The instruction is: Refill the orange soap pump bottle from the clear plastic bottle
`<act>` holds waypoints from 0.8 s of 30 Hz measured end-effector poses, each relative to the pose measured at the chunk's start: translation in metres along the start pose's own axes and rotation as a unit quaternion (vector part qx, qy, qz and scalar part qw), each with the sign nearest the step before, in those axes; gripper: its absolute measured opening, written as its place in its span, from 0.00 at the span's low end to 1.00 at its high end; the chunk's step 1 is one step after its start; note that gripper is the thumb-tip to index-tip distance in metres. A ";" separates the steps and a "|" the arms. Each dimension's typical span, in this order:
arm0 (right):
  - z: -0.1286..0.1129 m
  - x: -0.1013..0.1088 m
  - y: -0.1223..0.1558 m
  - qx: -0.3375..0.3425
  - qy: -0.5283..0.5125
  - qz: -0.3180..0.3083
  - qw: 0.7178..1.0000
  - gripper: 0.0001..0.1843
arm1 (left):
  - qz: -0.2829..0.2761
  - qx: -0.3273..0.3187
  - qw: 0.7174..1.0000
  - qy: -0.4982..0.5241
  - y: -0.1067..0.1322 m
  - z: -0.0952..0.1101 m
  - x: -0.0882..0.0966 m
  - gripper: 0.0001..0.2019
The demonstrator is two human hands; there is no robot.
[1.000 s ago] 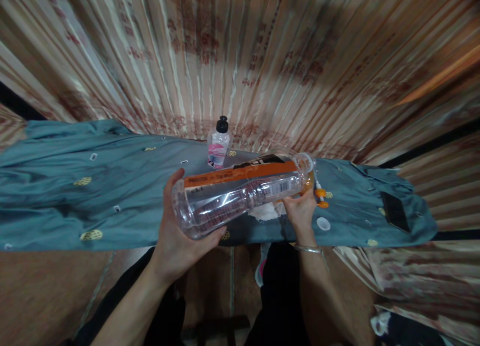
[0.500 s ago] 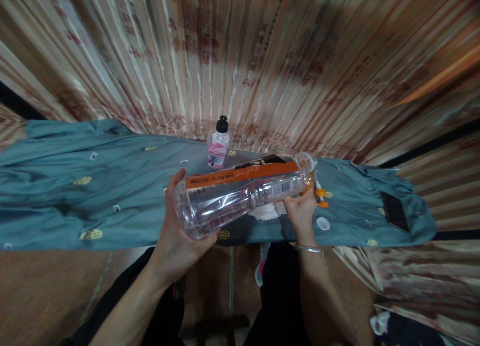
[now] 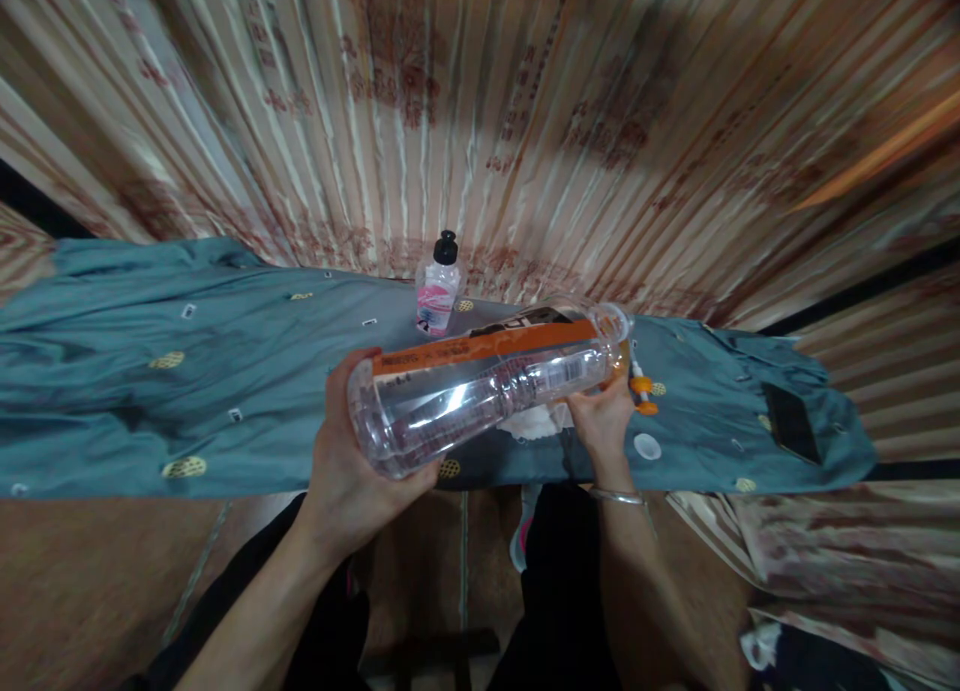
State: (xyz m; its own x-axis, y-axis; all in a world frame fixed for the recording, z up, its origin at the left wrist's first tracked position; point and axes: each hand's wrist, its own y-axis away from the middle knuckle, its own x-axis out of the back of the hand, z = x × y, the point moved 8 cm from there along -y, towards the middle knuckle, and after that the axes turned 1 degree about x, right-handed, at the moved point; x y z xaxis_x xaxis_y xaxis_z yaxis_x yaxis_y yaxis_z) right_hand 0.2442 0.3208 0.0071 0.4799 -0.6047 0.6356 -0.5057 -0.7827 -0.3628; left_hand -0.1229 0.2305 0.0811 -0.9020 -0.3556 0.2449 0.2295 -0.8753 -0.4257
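Note:
A large clear plastic bottle [image 3: 480, 411] with an orange and black label lies tilted across the middle of the view, its base to the left and its uncapped neck to the right, slightly higher. My left hand [image 3: 352, 471] is wrapped around its base. Below the neck is my right hand [image 3: 606, 401], fingers mostly hidden behind the bottle, closed around an amber-coloured thing [image 3: 621, 359] that I cannot make out fully. Beside it lies a white piece with orange discs [image 3: 643, 395]. White tissue [image 3: 536, 423] shows under the bottle, and a white cap [image 3: 647, 446] lies nearby.
A clear squeeze bottle [image 3: 439, 291] with black top and pink label stands at the back of the cloth-covered table [image 3: 247, 321]. A dark phone [image 3: 791, 423] lies at the right end. Behind hangs a patterned curtain [image 3: 465, 121].
My left hand has shifted its fingers slightly around the base of the large bottle. The bottle and my right hand stay almost in place.

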 end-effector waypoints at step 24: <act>-0.003 0.001 0.001 0.009 0.007 0.000 1.000 0.32 | -0.002 -0.036 0.998 -0.044 0.001 0.005 0.002 0.44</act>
State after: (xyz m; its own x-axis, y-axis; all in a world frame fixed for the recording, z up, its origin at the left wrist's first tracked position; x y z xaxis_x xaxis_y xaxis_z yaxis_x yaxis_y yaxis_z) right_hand 0.2416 0.3197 0.0097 0.4698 -0.6025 0.6452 -0.4921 -0.7855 -0.3752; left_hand -0.1223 0.2271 0.0859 -0.8669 -0.3815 0.3207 0.1953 -0.8520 -0.4857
